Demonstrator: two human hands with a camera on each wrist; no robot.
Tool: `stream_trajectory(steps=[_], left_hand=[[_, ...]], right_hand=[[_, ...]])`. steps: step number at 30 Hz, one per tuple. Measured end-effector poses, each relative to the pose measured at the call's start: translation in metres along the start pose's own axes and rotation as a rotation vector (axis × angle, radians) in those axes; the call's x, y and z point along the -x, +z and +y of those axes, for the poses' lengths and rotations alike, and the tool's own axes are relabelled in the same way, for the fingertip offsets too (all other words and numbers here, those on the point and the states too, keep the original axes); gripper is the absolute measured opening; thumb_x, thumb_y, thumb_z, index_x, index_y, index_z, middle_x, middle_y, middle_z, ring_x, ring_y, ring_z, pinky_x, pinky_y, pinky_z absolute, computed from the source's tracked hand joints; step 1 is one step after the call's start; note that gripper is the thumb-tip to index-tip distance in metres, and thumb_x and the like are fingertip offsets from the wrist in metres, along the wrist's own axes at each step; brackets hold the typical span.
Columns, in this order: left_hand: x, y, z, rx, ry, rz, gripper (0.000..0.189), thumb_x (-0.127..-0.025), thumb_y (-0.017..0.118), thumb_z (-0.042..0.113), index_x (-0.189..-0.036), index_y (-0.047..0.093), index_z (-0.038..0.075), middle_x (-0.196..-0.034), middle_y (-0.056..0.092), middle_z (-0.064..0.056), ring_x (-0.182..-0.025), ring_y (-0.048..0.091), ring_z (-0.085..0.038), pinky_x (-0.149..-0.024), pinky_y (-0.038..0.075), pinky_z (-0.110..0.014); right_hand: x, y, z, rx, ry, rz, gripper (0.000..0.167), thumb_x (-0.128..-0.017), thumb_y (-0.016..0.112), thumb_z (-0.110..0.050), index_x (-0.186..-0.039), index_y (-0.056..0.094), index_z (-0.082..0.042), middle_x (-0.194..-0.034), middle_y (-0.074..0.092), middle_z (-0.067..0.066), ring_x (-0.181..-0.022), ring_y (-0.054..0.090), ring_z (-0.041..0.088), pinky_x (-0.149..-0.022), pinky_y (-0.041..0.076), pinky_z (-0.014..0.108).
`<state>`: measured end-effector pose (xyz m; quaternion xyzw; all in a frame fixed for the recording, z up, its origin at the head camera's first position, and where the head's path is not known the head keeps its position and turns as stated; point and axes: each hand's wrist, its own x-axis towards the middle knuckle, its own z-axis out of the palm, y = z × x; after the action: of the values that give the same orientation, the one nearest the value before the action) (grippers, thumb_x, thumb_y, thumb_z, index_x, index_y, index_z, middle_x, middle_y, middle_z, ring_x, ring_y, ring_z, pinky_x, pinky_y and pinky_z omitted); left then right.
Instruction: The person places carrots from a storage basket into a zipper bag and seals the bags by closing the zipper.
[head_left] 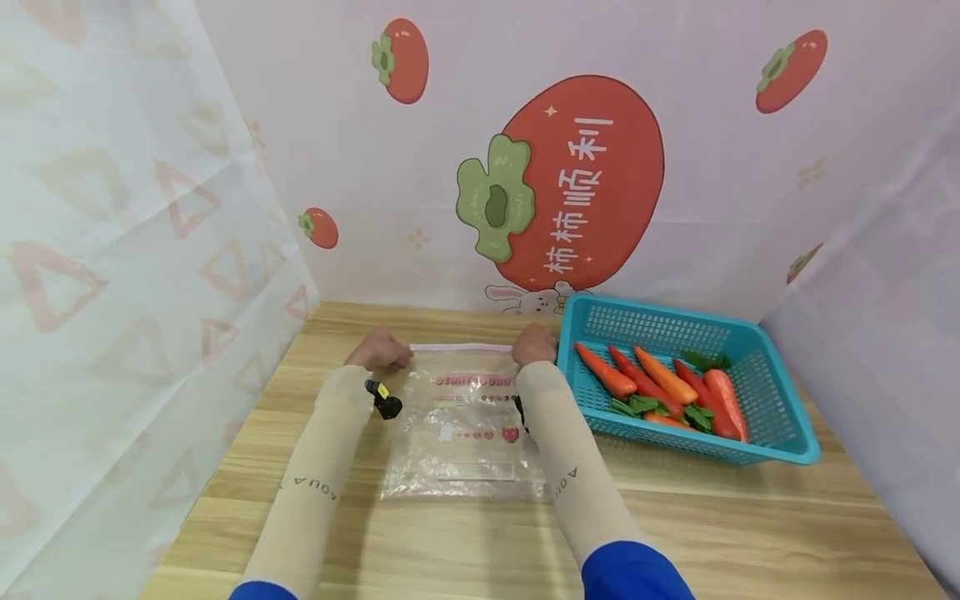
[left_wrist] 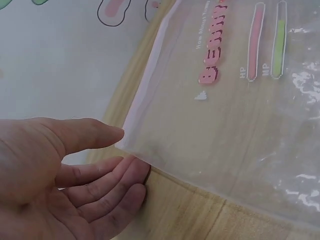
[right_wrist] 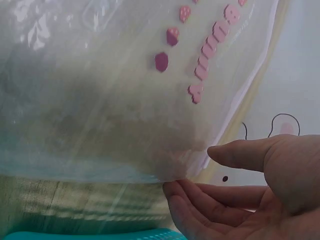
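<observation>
1 clear, glossy plastic bag [head_left: 465, 417], flat and wrinkled, is lying on the wood-grained table [head_left: 450, 554] between 2 hands. The left hand [head_left: 381, 350] is pinching 1 corner beside the bag's pale pink strip [head_left: 461, 347]; the right hand [head_left: 535, 343] is pinching the other. 1 beige right sleeve [head_left: 570, 458] is hiding part of the bag's right edge. Just to the right, 1 perforated blue basket [head_left: 789, 400] is holding at least 6 tapered red and orange vegetables [head_left: 667, 379], overlapping among green leaves [head_left: 699, 417].
</observation>
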<state>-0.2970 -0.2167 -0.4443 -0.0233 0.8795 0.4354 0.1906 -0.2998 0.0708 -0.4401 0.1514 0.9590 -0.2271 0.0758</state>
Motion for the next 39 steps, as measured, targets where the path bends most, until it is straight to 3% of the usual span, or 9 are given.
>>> stream_trajectory(steps=[7,12,19,21,24,28,32,36,39], left_hand=[[-0.002,-0.003,-0.013,0.072,0.071,-0.02,0.024,-0.101,0.062,0.005,-0.097,0.071,-0.016,-0.074,0.07,-0.004,-0.066,0.06,-0.009,-0.066,0.053,-0.024],[-0.001,-0.004,-0.02,0.108,0.066,0.001,0.027,-0.104,0.06,0.007,-0.111,0.07,-0.017,-0.081,0.072,-0.006,-0.069,0.061,-0.008,-0.068,0.055,-0.021],[-0.001,-0.006,-0.022,0.084,0.068,0.029,0.027,-0.104,0.06,0.009,-0.112,0.071,-0.015,-0.08,0.072,-0.005,-0.067,0.062,-0.008,-0.067,0.055,-0.022],[0.001,-0.007,-0.02,0.08,0.079,0.043,0.028,-0.104,0.06,0.009,-0.115,0.07,-0.015,-0.088,0.073,-0.009,-0.073,0.064,-0.01,-0.072,0.057,-0.025],[0.004,-0.009,-0.015,0.082,0.111,0.063,0.031,-0.104,0.061,0.009,-0.122,0.067,-0.015,-0.109,0.074,-0.021,-0.088,0.069,-0.016,-0.084,0.061,-0.032],[0.005,-0.015,-0.006,0.12,0.149,0.059,0.036,-0.107,0.058,0.01,-0.131,0.059,-0.016,-0.129,0.066,-0.03,-0.103,0.069,-0.021,-0.104,0.058,-0.044],[0.007,-0.023,0.002,0.184,0.184,0.055,0.038,-0.108,0.055,0.009,-0.134,0.055,-0.017,-0.126,0.066,-0.026,-0.101,0.067,-0.015,-0.108,0.055,-0.045],[0.01,-0.033,0.008,0.223,0.234,0.087,0.036,-0.106,0.058,0.009,-0.132,0.057,-0.017,-0.114,0.07,-0.016,-0.094,0.067,-0.009,-0.095,0.06,-0.029],[0.014,-0.039,0.013,0.235,0.27,0.12,0.033,-0.105,0.06,0.009,-0.128,0.059,-0.016,-0.106,0.071,-0.01,-0.089,0.068,-0.006,-0.086,0.06,-0.021]], right_hand=[[0.007,-0.008,0.002,-0.095,-0.053,-0.026,0.023,-0.105,0.055,-0.005,-0.113,0.069,0.013,-0.105,0.07,0.025,-0.079,0.06,0.03,-0.072,0.052,0.038],[0.005,-0.012,-0.001,-0.098,-0.08,-0.032,0.024,-0.106,0.053,-0.006,-0.112,0.069,0.01,-0.108,0.07,0.024,-0.085,0.057,0.031,-0.078,0.051,0.039],[0.002,-0.023,-0.004,-0.102,-0.135,-0.013,0.021,-0.106,0.054,-0.008,-0.113,0.067,0.007,-0.108,0.069,0.021,-0.089,0.061,0.031,-0.078,0.054,0.038],[0.003,-0.029,-0.005,-0.115,-0.151,-0.019,0.021,-0.106,0.054,-0.008,-0.112,0.068,0.008,-0.109,0.069,0.022,-0.09,0.062,0.032,-0.08,0.056,0.039],[0.003,-0.04,-0.005,-0.153,-0.177,-0.024,0.023,-0.106,0.056,-0.009,-0.122,0.063,0.007,-0.115,0.067,0.021,-0.096,0.062,0.032,-0.091,0.059,0.041],[0.001,-0.058,-0.004,-0.217,-0.207,-0.019,0.029,-0.103,0.061,-0.006,-0.13,0.056,0.005,-0.116,0.063,0.021,-0.102,0.06,0.033,-0.101,0.058,0.046],[0.0,-0.075,-0.003,-0.231,-0.241,-0.022,0.023,-0.1,0.064,-0.002,-0.12,0.062,0.007,-0.111,0.062,0.022,-0.103,0.057,0.034,-0.093,0.057,0.044],[0.0,-0.091,-0.004,-0.239,-0.246,-0.027,0.009,-0.1,0.064,-0.004,-0.105,0.066,0.004,-0.099,0.058,0.015,-0.094,0.053,0.029,-0.079,0.052,0.037],[-0.001,-0.101,-0.003,-0.234,-0.243,-0.039,0.019,-0.102,0.063,-0.009,-0.087,0.064,0.002,-0.079,0.053,0.008,-0.076,0.05,0.024,-0.068,0.047,0.032]])
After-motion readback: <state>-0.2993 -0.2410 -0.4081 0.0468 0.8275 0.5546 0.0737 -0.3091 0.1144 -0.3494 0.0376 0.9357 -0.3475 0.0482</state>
